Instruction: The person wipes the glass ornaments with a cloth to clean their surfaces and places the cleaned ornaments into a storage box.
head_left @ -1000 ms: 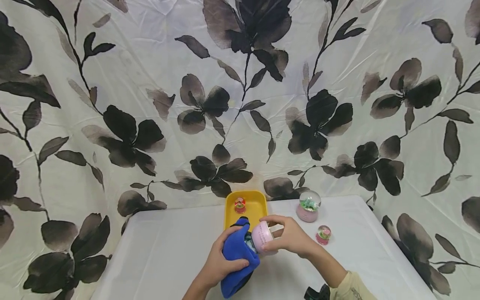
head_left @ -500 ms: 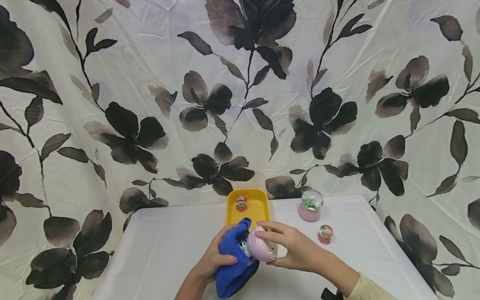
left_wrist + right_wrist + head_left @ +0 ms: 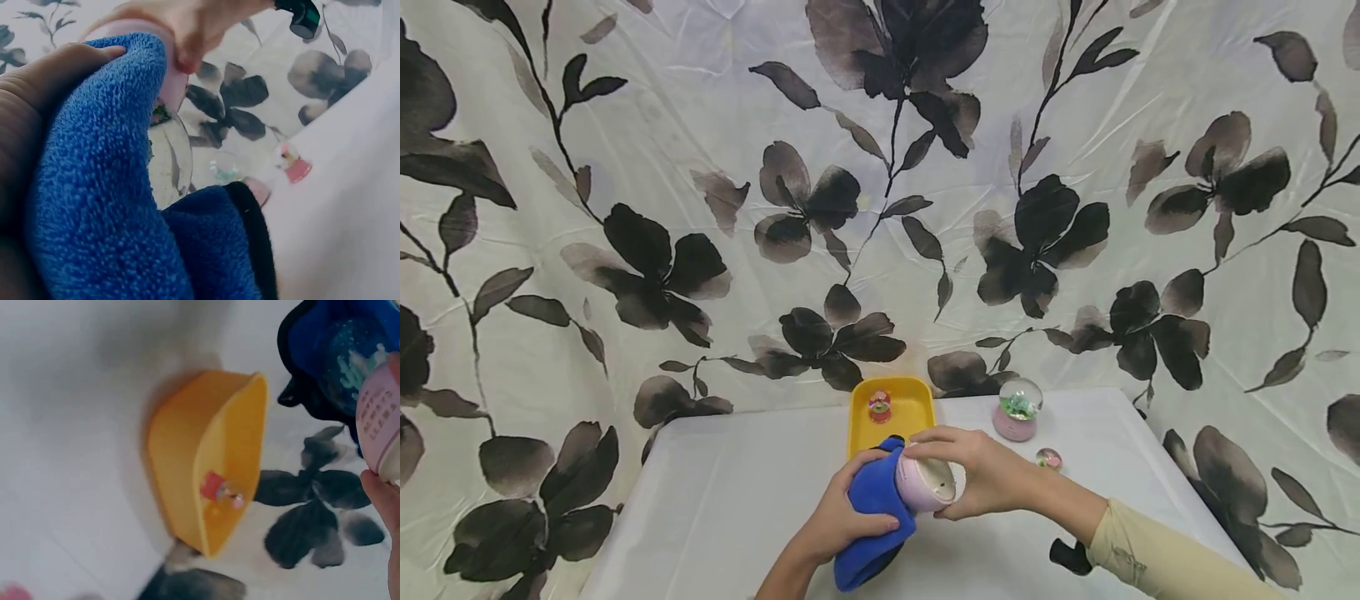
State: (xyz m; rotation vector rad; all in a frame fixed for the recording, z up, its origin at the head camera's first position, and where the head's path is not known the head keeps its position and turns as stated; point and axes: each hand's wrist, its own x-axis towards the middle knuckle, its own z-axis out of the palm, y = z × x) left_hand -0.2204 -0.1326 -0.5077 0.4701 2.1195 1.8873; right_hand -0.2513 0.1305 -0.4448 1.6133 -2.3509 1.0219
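Currently left hand (image 3: 842, 515) has fingers curled round cloth (image 3: 876, 492); right hand (image 3: 988, 477) pinches globe (image 3: 920, 485) by its pink base (image 3: 379, 415). Globe's tilted above bench (image 3: 737, 492), glass (image 3: 350, 362) in the cloth's fold.

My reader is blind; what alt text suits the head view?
A left hand holds a blue cloth against a pink-based snow globe in the right hand. Beyond, a yellow tray contains a small globe; to its right stand a larger globe and another small one.
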